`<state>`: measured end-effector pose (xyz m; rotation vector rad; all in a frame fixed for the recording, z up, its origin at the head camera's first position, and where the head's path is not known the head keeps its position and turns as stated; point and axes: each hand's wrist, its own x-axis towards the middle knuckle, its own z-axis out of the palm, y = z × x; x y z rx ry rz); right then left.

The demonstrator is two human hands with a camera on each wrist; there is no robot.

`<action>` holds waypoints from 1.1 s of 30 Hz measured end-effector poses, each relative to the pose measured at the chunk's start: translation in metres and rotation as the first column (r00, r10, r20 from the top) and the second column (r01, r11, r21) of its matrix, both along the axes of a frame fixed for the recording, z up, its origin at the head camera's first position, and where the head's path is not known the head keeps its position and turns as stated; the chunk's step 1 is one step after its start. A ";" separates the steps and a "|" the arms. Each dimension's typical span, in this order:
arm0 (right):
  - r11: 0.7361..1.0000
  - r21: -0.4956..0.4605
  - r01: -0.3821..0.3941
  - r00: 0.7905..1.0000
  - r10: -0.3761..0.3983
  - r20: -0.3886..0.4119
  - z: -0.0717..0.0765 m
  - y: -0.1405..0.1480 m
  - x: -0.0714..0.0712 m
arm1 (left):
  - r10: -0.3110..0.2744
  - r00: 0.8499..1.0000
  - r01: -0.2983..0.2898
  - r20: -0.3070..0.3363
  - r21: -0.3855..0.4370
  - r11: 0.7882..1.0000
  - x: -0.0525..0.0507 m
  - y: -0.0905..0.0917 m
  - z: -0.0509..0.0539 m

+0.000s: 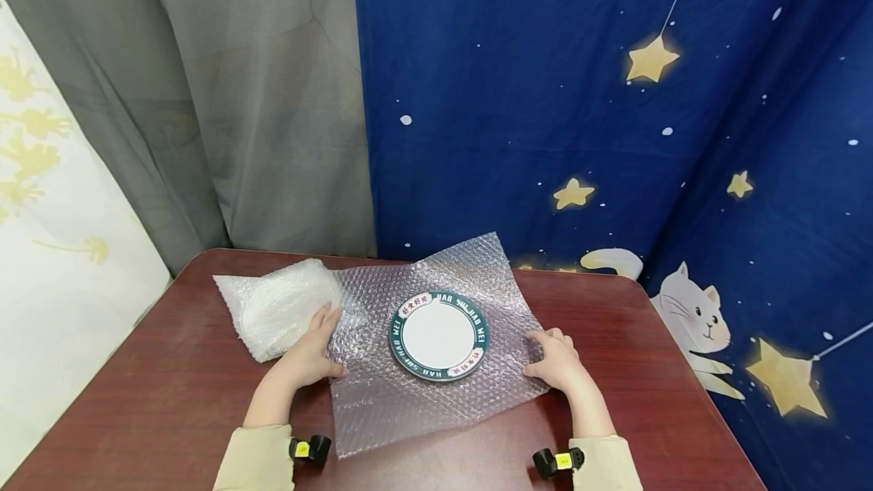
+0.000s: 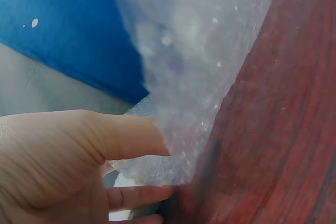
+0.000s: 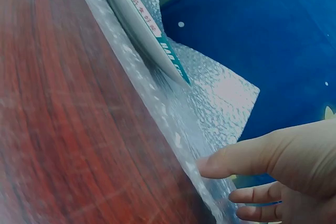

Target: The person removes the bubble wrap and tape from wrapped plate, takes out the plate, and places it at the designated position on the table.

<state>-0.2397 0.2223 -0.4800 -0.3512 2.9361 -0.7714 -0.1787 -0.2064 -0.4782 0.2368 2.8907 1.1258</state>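
A round plate (image 1: 439, 336) with a white centre and a green lettered rim lies on a spread sheet of bubble wrap (image 1: 382, 408). My left hand (image 1: 310, 352) is at the sheet's left edge, thumb and fingers apart; in the left wrist view the thumb (image 2: 131, 137) meets the wrap, which partly covers its tip. Opposite it, my right hand (image 1: 558, 361) touches the sheet's right edge with thumb and fingers spread. The right wrist view shows the thumb (image 3: 220, 163) against the wrap, with the plate (image 3: 142, 30) beyond it.
Left of the sheet lies a bundle of bubble wrap (image 1: 283, 309) around something pale and round, beside my left fingers. All rest on a dark red wooden table (image 1: 170, 400). Behind it hang a grey curtain (image 1: 273, 135) and a blue star-patterned curtain (image 1: 505, 112).
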 end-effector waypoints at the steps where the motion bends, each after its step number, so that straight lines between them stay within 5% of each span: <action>1: 1.000 0.001 0.000 1.000 0.000 -0.006 0.000 -0.002 0.000 | -0.002 1.000 0.002 -0.008 -0.013 1.000 0.000 0.001 0.000; 16: 0.996 -0.052 -0.071 0.992 0.064 -0.111 -0.006 -0.018 0.001 | 0.040 0.999 -0.038 0.015 -0.107 0.993 -0.001 0.006 -0.006; 33: 0.966 -0.234 -0.108 0.994 0.102 -0.039 -0.012 -0.044 0.006 | 0.058 0.998 -0.052 0.035 -0.151 0.987 0.001 0.009 -0.004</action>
